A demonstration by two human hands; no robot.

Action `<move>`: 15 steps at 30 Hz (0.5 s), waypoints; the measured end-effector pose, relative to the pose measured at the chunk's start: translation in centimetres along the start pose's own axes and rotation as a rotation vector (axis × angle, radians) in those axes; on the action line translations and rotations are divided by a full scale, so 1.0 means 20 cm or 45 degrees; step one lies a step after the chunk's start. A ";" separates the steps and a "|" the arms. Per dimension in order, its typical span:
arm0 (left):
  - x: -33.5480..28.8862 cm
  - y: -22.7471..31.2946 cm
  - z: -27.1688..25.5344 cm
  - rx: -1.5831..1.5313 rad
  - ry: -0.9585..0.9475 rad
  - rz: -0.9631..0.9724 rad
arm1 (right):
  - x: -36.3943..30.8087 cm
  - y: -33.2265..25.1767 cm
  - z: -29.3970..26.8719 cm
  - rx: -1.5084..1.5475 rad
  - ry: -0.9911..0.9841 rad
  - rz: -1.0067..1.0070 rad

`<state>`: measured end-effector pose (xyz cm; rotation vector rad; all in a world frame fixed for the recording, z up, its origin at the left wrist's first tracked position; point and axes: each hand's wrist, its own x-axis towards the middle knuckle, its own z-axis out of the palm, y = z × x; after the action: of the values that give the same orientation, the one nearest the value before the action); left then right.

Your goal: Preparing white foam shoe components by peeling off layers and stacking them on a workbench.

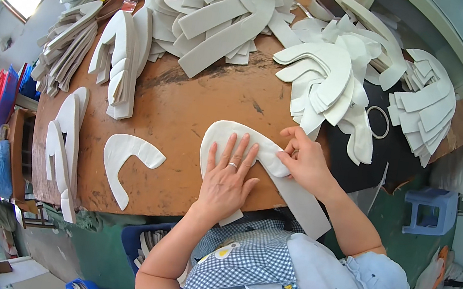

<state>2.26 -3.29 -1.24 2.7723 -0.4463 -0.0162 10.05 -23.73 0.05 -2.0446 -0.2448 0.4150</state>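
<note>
Scuffed brown table [189, 109], white arched piece [268, 149], heaped pale pieces [219, 18], black sheet [338, 165]

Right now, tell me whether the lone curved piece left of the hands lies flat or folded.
Flat: the white piece lies spread on the brown table, its whole curved outline showing.

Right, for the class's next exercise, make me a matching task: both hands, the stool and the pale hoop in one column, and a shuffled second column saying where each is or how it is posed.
Column one
1. stool
2. right hand
3. pale hoop
4. left hand

Column two
A. on the black sheet
B. spread flat on a curved white piece, with a ring on one finger
C. blue, standing on the green floor
D. curled at the right side of that curved white piece

Right pairs: 1-C, 2-D, 3-A, 4-B
</note>
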 end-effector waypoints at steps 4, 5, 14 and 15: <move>0.00 0.00 0.01 0.031 0.011 0.006 | -0.01 -0.01 0.01 -0.040 0.024 -0.024; 0.00 0.00 0.01 0.024 0.030 0.009 | -0.01 -0.02 0.01 -0.346 0.039 -0.058; 0.12 -0.06 0.06 -0.116 0.097 0.107 | 0.02 0.05 0.19 -0.957 0.204 -0.845; 0.13 -0.05 0.05 -0.017 0.154 0.066 | 0.03 0.07 0.19 -0.928 0.133 -0.862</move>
<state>5.00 -3.55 -2.40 2.7293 -0.4840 0.1590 9.10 -21.11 -2.99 -2.4872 -1.1104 -0.2477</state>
